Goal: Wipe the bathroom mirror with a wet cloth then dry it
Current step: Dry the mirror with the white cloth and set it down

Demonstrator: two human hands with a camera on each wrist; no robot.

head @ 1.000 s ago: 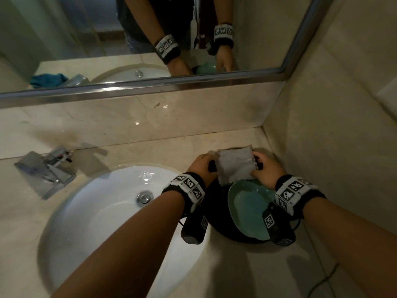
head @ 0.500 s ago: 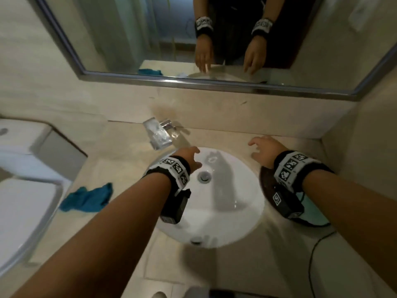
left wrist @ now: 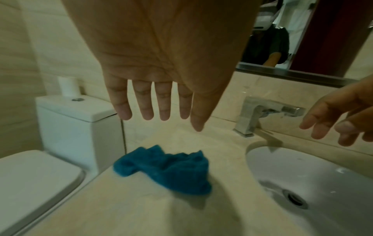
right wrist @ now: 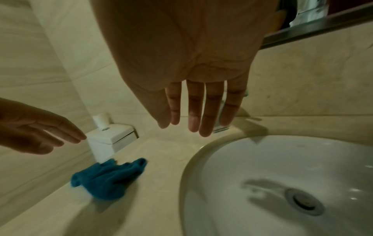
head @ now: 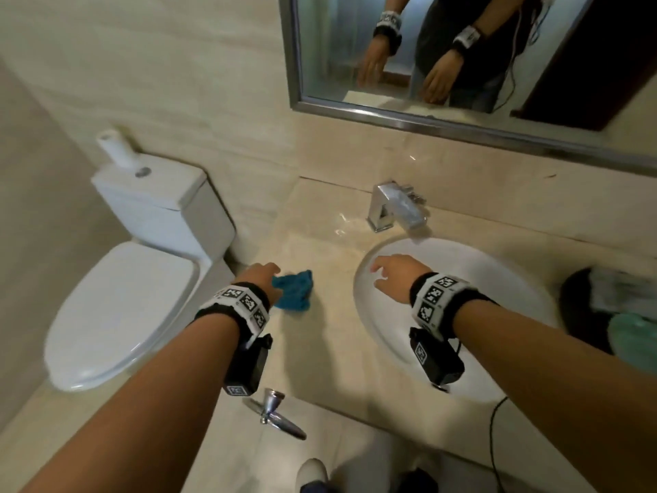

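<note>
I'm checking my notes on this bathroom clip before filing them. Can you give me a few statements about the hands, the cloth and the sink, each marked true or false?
1. The crumpled blue cloth lies on the beige stone counter. True.
2. The left hand grips the cloth. False: its fingers are straight, above it.
3. The right hand holds nothing. True.
4. The cloth sits inside the white oval sink. False: it is beside it.

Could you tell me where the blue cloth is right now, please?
In the head view the blue cloth lies crumpled on the counter, left of the sink and beside the toilet, just under the left hand.
</note>
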